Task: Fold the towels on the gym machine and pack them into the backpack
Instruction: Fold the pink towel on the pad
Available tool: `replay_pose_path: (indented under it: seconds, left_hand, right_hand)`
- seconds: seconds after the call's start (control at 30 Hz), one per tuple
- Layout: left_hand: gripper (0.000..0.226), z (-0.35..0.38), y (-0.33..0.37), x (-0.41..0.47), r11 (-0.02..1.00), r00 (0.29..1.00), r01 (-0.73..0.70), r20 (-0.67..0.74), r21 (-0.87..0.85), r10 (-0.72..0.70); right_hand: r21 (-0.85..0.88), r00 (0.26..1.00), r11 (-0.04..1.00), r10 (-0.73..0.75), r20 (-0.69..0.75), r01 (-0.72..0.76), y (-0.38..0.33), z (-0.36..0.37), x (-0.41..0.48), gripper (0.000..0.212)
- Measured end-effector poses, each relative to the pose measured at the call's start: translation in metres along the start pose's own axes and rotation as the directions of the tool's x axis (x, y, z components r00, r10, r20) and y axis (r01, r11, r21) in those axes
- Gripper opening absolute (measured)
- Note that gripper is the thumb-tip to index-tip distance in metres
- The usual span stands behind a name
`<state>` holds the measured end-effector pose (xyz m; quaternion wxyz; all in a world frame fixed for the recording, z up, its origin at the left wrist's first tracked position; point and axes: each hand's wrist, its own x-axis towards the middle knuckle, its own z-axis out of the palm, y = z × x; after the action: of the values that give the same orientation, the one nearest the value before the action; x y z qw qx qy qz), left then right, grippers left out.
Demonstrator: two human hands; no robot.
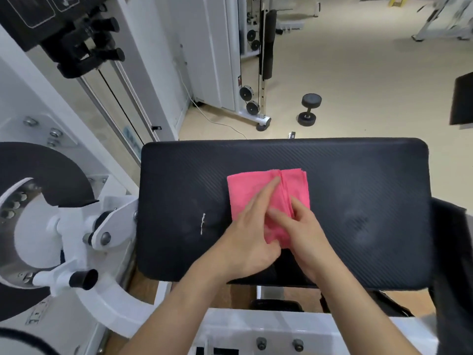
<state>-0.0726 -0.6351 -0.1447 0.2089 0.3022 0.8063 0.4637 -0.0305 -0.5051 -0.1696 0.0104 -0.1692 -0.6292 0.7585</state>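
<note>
Left hand (252,234), right hand (307,231) pressing flat on pink towel (245,190), black pad (358,188); dumbbell (308,108) beyond.

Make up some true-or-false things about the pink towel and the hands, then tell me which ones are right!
1. The pink towel lies on the black pad. True.
2. Only one hand touches the towel. False: the left hand and the right hand both rest on it.
3. A dumbbell sits on the floor beyond the pad. True.
4. The towel is spread out in a single layer. False: it is folded, and stacked edges show at its far right corner.
</note>
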Motion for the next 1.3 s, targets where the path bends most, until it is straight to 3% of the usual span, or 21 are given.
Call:
replay_pose_path:
  seconds: [0.1, 0.17, 0.27, 0.37, 0.5, 0.6, 0.7, 0.8, 0.87, 0.93, 1.07, 1.23, 1.3]
  left_hand:
    - [0.086, -0.016, -0.005, 0.013, 0.985, 0.982, -0.039, -0.176, 0.168, 0.069]
    - [0.085, -0.032, -0.012, 0.028, 0.931, 0.964, -0.018, -0.239, 0.366, 0.112]
    - [0.087, -0.044, -0.011, 0.052, 0.834, 0.997, 0.015, -0.07, 0.552, 0.028]
    - [0.078, -0.047, -0.009, 0.063, 0.786, 0.99, 0.048, 0.076, 0.616, -0.12]
    - [0.053, -0.051, -0.015, 0.043, 0.665, 0.962, 0.082, 0.116, 0.742, -0.247]
    - [0.042, -0.041, -0.031, 0.012, 0.679, 0.883, 0.171, 0.194, 0.714, -0.427]
    - [0.041, -0.022, -0.058, -0.023, 0.852, 0.84, 0.364, 0.262, 0.377, -0.475]
    - [0.024, -0.003, -0.07, -0.037, 0.873, 0.877, 0.48, 0.058, -0.084, -0.477]
    - [0.014, 0.007, -0.073, -0.038, 0.875, 0.87, 0.457, -0.128, -0.158, -0.477]
    - [0.009, 0.013, -0.076, -0.036, 0.9, 0.866, 0.422, -0.247, -0.11, -0.436]
    - [0.015, 0.017, -0.076, -0.033, 0.907, 0.876, 0.413, -0.312, 0.088, -0.368]
    - [0.024, 0.025, -0.078, -0.025, 0.86, 0.862, 0.421, -0.422, 0.287, -0.281]
    - [0.026, 0.028, -0.076, -0.023, 0.827, 0.841, 0.45, -0.47, 0.337, -0.267]
  right_hand:
    - [-0.308, 0.989, 0.951, -0.079, -0.127, 0.036, 0.015, -0.014, 0.005, 0.024]
    - [-0.389, 0.979, 0.92, -0.124, -0.16, 0.053, 0.018, -0.017, 0.008, 0.027]
    - [-0.483, 0.961, 0.865, -0.23, -0.152, 0.131, 0.014, -0.017, 0.007, 0.025]
    - [-0.606, 0.946, 0.774, -0.305, -0.107, 0.181, 0.015, -0.024, 0.009, 0.028]
    - [-0.8, 0.95, 0.566, -0.31, 0.018, 0.2, 0.016, -0.036, 0.009, 0.03]
    - [-0.883, 0.955, 0.415, -0.279, 0.104, 0.218, 0.018, -0.04, 0.008, 0.021]
    - [-0.891, 0.946, 0.357, -0.262, 0.193, 0.281, 0.024, -0.038, 0.008, 0.015]
    - [-0.899, 0.932, 0.295, -0.263, 0.251, 0.325, 0.033, -0.035, 0.01, 0.016]
    - [-0.905, 0.924, 0.261, -0.278, 0.263, 0.336, 0.035, -0.034, 0.011, 0.017]
    - [-0.91, 0.92, 0.244, -0.291, 0.261, 0.335, 0.036, -0.033, 0.012, 0.017]
    - [-0.911, 0.91, 0.248, -0.34, 0.236, 0.329, 0.035, -0.033, 0.013, 0.02]
    - [-0.953, 0.889, 0.173, -0.432, 0.154, 0.249, 0.043, -0.033, 0.019, 0.035]
    - [-0.962, 0.865, 0.182, -0.494, 0.09, 0.204, 0.047, -0.032, 0.019, 0.03]
